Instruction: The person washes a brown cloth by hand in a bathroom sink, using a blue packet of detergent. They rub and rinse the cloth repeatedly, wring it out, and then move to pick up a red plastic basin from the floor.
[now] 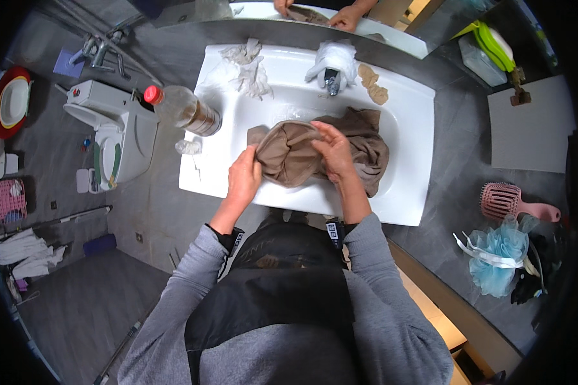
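A brown cloth garment (289, 160) is stretched between my two hands over the white sink (412, 154). My left hand (244, 172) pinches its left edge. My right hand (334, 153) has its thumb and fingers closed on the upper right part of the same edge. The cloth between them hangs in a loose, folded pouch. The rest of the garment lies bunched to the right in the basin, hiding much of its bottom. Behind it, the tap (331, 83) has white material wrapped around it.
On the sink rim are crumpled whitish cloths (253, 77), a small tan cloth (373, 85) and a red-capped bottle (186, 112). A pink hairbrush (502, 201) and a blue bath puff (499, 260) lie at right. The toilet (131, 138) stands left. A mirror edge runs behind.
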Demonstrator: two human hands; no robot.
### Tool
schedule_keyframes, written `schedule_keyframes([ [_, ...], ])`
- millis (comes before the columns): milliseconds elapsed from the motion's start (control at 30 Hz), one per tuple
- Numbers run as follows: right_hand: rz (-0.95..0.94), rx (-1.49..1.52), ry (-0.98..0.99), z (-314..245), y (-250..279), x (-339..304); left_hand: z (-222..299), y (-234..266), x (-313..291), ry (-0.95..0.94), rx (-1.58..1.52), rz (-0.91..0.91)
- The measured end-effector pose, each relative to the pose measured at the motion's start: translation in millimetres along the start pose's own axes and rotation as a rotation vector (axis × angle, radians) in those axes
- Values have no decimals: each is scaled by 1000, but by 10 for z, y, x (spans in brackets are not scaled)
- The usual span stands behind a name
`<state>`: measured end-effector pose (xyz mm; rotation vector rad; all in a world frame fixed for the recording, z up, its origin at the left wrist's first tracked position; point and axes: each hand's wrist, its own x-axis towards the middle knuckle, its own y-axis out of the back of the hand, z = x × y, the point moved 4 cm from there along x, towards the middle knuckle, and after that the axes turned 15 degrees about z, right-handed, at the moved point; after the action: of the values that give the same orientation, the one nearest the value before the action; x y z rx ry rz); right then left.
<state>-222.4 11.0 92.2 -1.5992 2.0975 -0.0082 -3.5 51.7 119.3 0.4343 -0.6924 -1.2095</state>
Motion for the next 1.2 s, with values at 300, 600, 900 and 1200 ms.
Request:
schedule_keyframes([
  [300,440,-1125,1129,-636,373,-139,209,252,412,-231,-55,119],
  [600,-50,-1193,495,668,771,-504,-667,74,-432,-81,150,-239],
  [900,-129,-1169,503,650,756,-553,-562,145,-422,-110,319,-376],
  [1200,-229,-1087,356,771,698,-437,-617,-57,-313,-276,263,-425],
])
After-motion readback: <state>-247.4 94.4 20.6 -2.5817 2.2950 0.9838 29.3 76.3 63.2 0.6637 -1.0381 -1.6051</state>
